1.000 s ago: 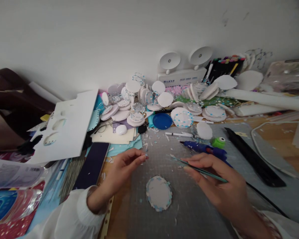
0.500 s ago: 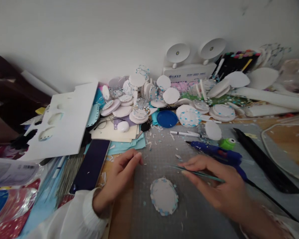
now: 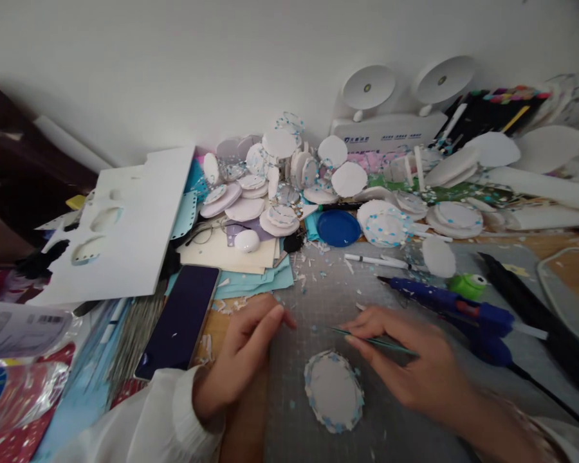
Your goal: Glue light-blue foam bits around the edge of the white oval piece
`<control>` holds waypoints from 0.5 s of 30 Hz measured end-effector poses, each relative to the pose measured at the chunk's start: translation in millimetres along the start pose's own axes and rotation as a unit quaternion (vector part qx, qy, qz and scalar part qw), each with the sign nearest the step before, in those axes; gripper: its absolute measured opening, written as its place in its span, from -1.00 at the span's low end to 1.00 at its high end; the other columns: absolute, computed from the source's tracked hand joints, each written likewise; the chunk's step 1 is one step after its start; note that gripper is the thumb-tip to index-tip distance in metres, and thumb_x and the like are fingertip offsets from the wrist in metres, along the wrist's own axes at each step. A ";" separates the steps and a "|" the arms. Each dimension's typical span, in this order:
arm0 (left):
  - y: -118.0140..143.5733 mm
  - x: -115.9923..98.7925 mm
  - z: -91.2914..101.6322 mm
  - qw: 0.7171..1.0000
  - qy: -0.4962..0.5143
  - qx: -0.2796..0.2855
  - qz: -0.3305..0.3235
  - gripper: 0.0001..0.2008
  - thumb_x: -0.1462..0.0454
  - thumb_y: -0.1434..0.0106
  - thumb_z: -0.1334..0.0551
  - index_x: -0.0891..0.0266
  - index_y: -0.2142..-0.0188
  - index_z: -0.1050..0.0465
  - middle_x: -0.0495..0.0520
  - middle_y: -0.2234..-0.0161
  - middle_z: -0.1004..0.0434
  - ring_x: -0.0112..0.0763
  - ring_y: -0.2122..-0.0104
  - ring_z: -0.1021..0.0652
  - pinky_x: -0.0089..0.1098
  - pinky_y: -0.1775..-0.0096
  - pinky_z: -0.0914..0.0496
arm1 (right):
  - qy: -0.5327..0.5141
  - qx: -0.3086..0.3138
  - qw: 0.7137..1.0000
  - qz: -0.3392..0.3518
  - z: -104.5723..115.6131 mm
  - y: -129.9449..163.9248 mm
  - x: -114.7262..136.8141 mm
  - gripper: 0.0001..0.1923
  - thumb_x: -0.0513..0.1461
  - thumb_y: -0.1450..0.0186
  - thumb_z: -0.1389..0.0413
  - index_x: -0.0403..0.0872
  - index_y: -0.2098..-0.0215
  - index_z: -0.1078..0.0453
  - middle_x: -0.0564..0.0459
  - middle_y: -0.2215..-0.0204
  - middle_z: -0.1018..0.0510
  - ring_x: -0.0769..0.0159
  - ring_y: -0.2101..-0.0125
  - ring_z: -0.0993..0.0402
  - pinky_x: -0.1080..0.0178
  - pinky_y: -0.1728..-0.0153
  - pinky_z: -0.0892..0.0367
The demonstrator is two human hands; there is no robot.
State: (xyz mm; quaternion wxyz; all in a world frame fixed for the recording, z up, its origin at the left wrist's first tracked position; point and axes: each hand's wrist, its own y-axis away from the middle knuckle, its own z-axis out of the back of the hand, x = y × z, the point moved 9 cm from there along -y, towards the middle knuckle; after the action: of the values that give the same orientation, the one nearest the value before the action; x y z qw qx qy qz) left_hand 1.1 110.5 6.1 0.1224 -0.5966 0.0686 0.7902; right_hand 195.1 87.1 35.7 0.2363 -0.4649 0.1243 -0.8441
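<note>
My right hand (image 3: pixel 415 360) pinches a slim pair of teal tweezers (image 3: pixel 386 344) between thumb and fingers. Their tips point left, just above a white oval disc (image 3: pixel 335 389) edged with small pale-blue and white pieces. The disc lies flat on the grey cutting mat (image 3: pixel 289 431), apart from both hands. At the mat's left edge rests my left hand (image 3: pixel 248 350), its fingers curled in and the thumb against the index finger; nothing shows in it.
A blue glue gun (image 3: pixel 448 302) and a black cutter-like tool (image 3: pixel 535 315) lie right. A phone (image 3: pixel 181 321) sits left. Behind are a blue lid (image 3: pixel 338 228), a pen (image 3: pixel 379 260) and a pile of white discs (image 3: pixel 282 215). Scraps litter the mat.
The view has shifted, so most things appear farther right. Relative to the disc, my right hand with the tweezers has moved slightly left. My left hand stays curled at the mat's edge.
</note>
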 end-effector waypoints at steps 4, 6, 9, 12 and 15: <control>6.9 -30.1 -23.3 0.954 -0.214 0.089 -0.191 -0.72 0.37 -0.37 -0.11 0.28 0.01 -0.52 0.17 0.23 -0.49 -0.23 0.23 -0.46 -0.24 0.19 -0.31 | 0.010 -0.063 0.998 -0.008 24.2 4.6 3.7 -0.82 -0.39 -0.24 -0.21 0.04 0.31 -0.44 0.09 0.37 -0.66 0.30 0.36 -0.63 0.30 0.29 -0.53; 10.7 -31.4 -36.0 0.910 -0.320 0.125 -0.231 -0.66 0.39 -0.33 -0.12 0.27 -0.05 -0.51 0.17 0.24 -0.49 -0.20 0.26 -0.44 -0.19 0.22 -0.29 | 0.014 -0.081 0.996 -0.023 31.8 8.2 2.7 -0.82 -0.38 -0.25 -0.22 0.05 0.29 -0.45 0.09 0.35 -0.65 0.31 0.35 -0.62 0.31 0.28 -0.54; 13.2 -26.7 -48.3 0.858 -0.425 0.163 -0.239 -0.65 0.39 -0.30 -0.14 0.26 -0.05 -0.50 0.13 0.29 -0.50 -0.17 0.29 -0.43 -0.12 0.20 -0.26 | 0.018 -0.097 0.994 -0.044 36.7 13.8 -0.6 -0.83 -0.36 -0.27 -0.21 0.06 0.29 -0.44 0.09 0.34 -0.63 0.31 0.33 -0.61 0.33 0.29 -0.54; 15.2 -27.2 -52.6 0.843 -0.446 0.180 -0.242 -0.63 0.39 -0.29 -0.15 0.30 -0.07 -0.49 0.12 0.30 -0.52 -0.17 0.28 -0.43 -0.09 0.16 -0.26 | 0.010 -0.104 0.993 -0.050 36.3 17.9 -2.1 -0.82 -0.36 -0.27 -0.21 0.07 0.28 -0.44 0.09 0.32 -0.62 0.32 0.30 -0.61 0.34 0.28 -0.55; 11.2 -30.0 -42.2 0.898 -0.357 0.151 -0.210 -0.62 0.41 -0.29 -0.11 0.25 -0.06 -0.51 0.15 0.24 -0.51 -0.18 0.24 -0.44 -0.11 0.14 -0.28 | -0.014 -0.124 0.990 -0.066 38.5 20.2 -3.8 -0.82 -0.36 -0.26 -0.22 0.07 0.28 -0.44 0.08 0.31 -0.60 0.32 0.29 -0.63 0.38 0.28 -0.57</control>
State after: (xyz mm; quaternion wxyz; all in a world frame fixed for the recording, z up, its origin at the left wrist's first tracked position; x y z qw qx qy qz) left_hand 44.8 85.7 22.7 0.3905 -0.2497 0.0116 0.8860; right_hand 235.0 72.1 44.9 0.1224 -0.5094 0.1935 -0.8295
